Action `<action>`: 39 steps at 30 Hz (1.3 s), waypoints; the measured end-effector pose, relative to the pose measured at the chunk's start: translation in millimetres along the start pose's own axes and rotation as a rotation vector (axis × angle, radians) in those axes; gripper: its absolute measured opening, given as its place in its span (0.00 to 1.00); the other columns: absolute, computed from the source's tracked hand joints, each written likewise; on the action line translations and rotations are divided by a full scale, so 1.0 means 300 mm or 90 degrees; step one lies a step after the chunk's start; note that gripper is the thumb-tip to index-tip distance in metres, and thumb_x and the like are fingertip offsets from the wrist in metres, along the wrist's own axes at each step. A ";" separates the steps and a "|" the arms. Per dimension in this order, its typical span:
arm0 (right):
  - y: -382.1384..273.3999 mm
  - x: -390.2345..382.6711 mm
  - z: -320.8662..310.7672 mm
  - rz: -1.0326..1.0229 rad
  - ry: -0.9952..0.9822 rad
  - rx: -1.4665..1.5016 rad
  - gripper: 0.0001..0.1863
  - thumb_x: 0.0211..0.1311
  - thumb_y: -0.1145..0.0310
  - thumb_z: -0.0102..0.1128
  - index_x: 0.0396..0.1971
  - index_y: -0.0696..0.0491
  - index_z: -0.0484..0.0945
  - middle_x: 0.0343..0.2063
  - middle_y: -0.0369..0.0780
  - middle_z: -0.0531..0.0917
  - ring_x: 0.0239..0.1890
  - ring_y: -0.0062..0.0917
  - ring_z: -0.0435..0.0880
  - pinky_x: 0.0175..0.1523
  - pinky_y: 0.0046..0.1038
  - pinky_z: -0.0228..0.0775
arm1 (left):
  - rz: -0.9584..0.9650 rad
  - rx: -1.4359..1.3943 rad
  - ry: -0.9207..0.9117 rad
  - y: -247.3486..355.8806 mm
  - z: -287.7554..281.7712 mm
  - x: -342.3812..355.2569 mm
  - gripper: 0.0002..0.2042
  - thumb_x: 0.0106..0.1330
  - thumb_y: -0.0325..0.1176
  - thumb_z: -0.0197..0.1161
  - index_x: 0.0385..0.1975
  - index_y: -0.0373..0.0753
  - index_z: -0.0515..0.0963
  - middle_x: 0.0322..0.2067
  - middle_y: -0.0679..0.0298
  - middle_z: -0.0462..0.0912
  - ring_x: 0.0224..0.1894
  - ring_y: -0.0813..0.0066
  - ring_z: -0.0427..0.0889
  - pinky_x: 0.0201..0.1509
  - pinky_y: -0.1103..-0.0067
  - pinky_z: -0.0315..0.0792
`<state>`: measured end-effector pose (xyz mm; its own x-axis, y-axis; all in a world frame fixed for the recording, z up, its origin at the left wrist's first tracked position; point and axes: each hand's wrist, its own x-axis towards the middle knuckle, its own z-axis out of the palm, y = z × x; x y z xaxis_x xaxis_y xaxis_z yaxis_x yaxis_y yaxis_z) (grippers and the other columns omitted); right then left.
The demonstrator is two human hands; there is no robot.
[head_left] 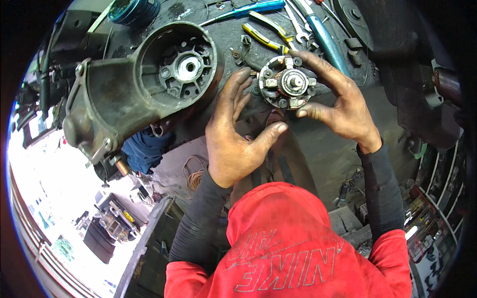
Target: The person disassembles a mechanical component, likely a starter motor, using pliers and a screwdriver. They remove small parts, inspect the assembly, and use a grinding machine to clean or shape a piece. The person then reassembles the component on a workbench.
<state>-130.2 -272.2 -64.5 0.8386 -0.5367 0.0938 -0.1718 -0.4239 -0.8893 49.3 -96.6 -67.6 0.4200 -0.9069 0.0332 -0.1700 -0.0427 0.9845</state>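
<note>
A round motor brush holder [269,94], with small blocks and coiled springs around its rim and a toothed shaft end in the middle, stands upright at the bench edge. My right hand [343,99] curves around its right side, the index finger at the top and the thumb at the lower edge. On the other side, my left hand [236,131] is open, palm toward the holder, its thumb apart from the fingers and a gap between. To the left sits a large cast metal housing [107,92], its round open end showing a ribbed inside with a central bore.
Behind the holder lie yellow-handled pliers [263,37], a blue-handled screwdriver [258,9], a wrench [299,32] and a blue tubular tool [325,42]. A blue container [134,11] stands at the far left. Blue cloth [146,149] hangs below the housing.
</note>
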 end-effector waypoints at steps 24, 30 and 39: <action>0.027 0.132 -0.059 0.042 -0.058 0.059 0.56 0.32 0.62 0.87 0.70 0.56 0.75 0.63 0.47 0.84 0.66 0.46 0.83 0.71 0.41 0.74 | -0.063 -0.026 0.109 0.029 0.090 0.085 0.43 0.53 0.23 0.85 0.71 0.30 0.71 0.70 0.47 0.74 0.69 0.55 0.78 0.71 0.63 0.75; 0.047 0.178 -0.096 0.063 -0.075 0.110 0.57 0.31 0.63 0.89 0.70 0.57 0.75 0.60 0.51 0.85 0.61 0.47 0.87 0.65 0.41 0.78 | -0.062 0.046 0.106 0.043 0.084 0.121 0.45 0.50 0.23 0.86 0.72 0.30 0.70 0.69 0.45 0.75 0.68 0.55 0.79 0.72 0.63 0.74; 0.065 0.193 -0.111 0.067 -0.100 0.149 0.55 0.39 0.62 0.86 0.73 0.52 0.71 0.60 0.52 0.84 0.61 0.51 0.84 0.63 0.45 0.78 | -0.102 0.013 0.105 0.080 0.090 0.139 0.45 0.50 0.24 0.86 0.71 0.29 0.69 0.70 0.44 0.72 0.67 0.55 0.79 0.71 0.63 0.76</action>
<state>-102.2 -335.7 -61.4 0.8954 -0.4414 -0.0585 -0.1536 -0.1829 -0.9711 38.6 -146.7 -47.2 0.5832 -0.8068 -0.0947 -0.1057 -0.1910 0.9759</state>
